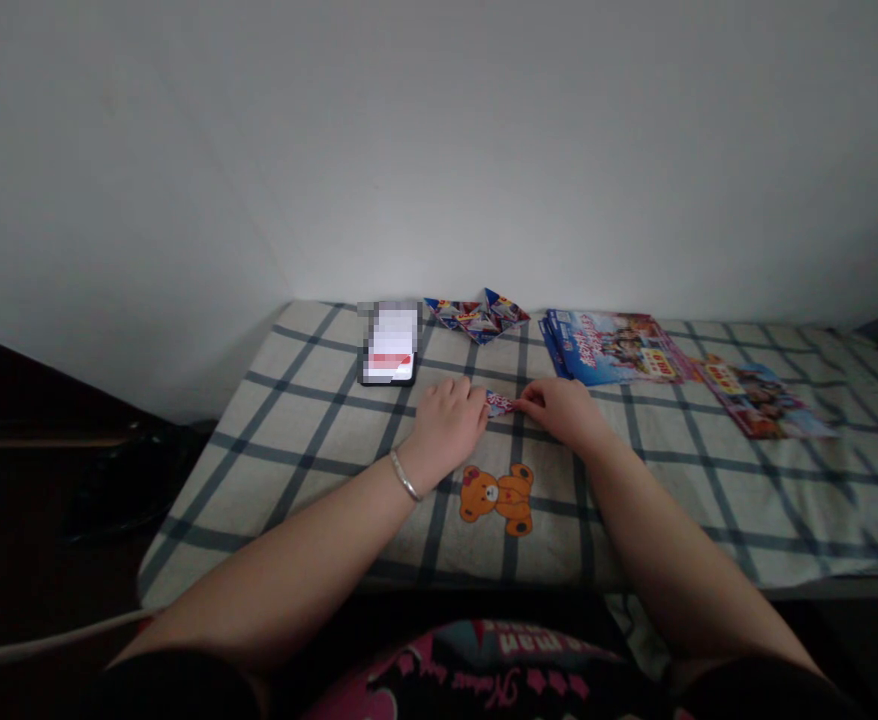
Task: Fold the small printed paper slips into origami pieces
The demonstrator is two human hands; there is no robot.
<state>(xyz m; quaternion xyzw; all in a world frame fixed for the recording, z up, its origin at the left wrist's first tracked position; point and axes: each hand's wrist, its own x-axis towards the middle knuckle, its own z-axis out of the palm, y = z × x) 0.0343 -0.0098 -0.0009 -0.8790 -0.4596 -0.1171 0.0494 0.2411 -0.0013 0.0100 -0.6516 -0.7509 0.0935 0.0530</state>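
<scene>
A small folded piece of colourful printed paper (500,403) lies on the checked cloth (319,430) between my two hands. My left hand (448,417), with a silver bracelet on its wrist, has its fingers curled down on the paper's left end. From the right, my right hand (563,408) pinches the paper's other end with its fingertips. Both hands rest on the cloth, just above an orange teddy bear print (500,496).
A phone (390,343) with a lit screen lies behind my left hand. A finished folded paper shape (478,314) sits by the wall. A stack of printed leaflets (610,346) and another leaflet (763,398) lie to the right. The cloth's front edge runs near my body.
</scene>
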